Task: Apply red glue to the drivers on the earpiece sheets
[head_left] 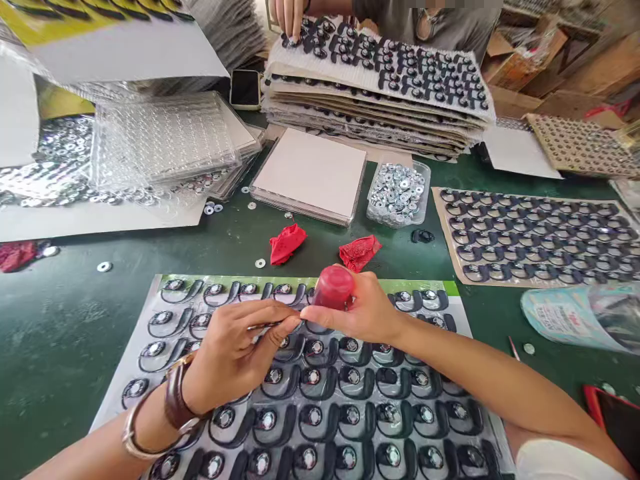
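- One red-ended container is gripped in the curled right hand, above black parts.
- A thin piece is pinched in the left hand.
- The container is judged light, stiff, best held mid-body.

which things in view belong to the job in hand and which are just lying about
In the job, it seems:
red-topped object in the right hand
thin dark piece in the left hand
sheet of black looped parts beneath both hands

Probably just lying about:
phone towards the back
two crumpled red scraps beyond the hands
pale blue packet at the right
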The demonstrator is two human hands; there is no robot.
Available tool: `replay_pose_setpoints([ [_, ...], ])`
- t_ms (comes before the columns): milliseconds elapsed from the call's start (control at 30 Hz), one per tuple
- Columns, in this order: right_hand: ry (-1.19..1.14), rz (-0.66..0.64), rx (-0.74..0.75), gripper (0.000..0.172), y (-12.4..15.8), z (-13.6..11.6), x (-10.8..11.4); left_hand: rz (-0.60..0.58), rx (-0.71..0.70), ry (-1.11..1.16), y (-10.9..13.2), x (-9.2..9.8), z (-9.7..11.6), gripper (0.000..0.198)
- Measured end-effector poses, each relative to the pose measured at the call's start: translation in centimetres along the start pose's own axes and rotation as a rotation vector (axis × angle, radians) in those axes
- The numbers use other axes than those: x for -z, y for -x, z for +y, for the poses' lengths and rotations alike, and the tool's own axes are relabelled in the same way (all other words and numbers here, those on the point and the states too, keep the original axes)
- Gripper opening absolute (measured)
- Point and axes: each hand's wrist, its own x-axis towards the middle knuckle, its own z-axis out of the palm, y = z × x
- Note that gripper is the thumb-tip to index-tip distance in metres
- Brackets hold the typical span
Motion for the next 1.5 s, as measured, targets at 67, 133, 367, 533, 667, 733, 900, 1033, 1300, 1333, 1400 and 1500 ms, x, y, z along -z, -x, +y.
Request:
replay_pose_setpoints([
  [67,-0.052,0.028,-0.012,0.037,0.9,-0.7,0.5,0.019,-0.134,-0.063,0.9,0.0,0.8,0.008],
  [133,-0.11,0.065,-0.009,0.036,1.9,-0.8,0.6,0.017,-0.25,-0.115,2.1,0.0,1.4,0.012],
  [367,-0.246,0.241,0.104,0.026,4.1,2.2,-2.4,-0.097,-0.436,-0.195,5.9,-0.9,2.4,0.026],
  [533,-0.195,0.234,0.182,0.026,3.9,2.7,-3.0,-0.083,-0.454,-0.25,6.1,-1.7,2.8,0.023],
  [667,-0.135,0.238,0.225,0.025,3.9,2.6,-2.9,-0.049,-0.479,-0.287,6.4,-2.1,3.2,0.023],
  [733,-0.118,0.229,0.233,0.025,3.9,2.6,-2.9,-0.067,-0.476,-0.293,6.2,-2.0,3.4,0.022],
  [900,-0.061,0.262,0.257,0.02,3.9,2.6,-2.9,-0.101,-0.468,-0.312,5.3,-1.4,4.0,0.018],
  [1033,-0.08,0.261,0.22,0.019,3.8,2.4,-2.8,-0.109,-0.454,-0.281,5.2,-1.3,3.9,0.019],
  [1300,-0.163,0.263,0.098,0.017,4.0,2.6,-2.8,-0.098,-0.43,-0.243,5.7,-1.4,3.6,0.021],
  [1333,-0.153,0.254,0.09,0.019,4.0,2.6,-2.9,-0.096,-0.424,-0.241,5.7,-1.4,3.6,0.021],
  [1400,-0.124,0.252,0.092,0.022,3.9,2.5,-2.9,-0.094,-0.411,-0.239,5.9,-1.5,3.6,0.021],
  [1500,-0.097,0.248,0.09,0.024,3.8,2.3,-2.8,-0.091,-0.395,-0.235,6.0,-1.5,3.5,0.021],
])
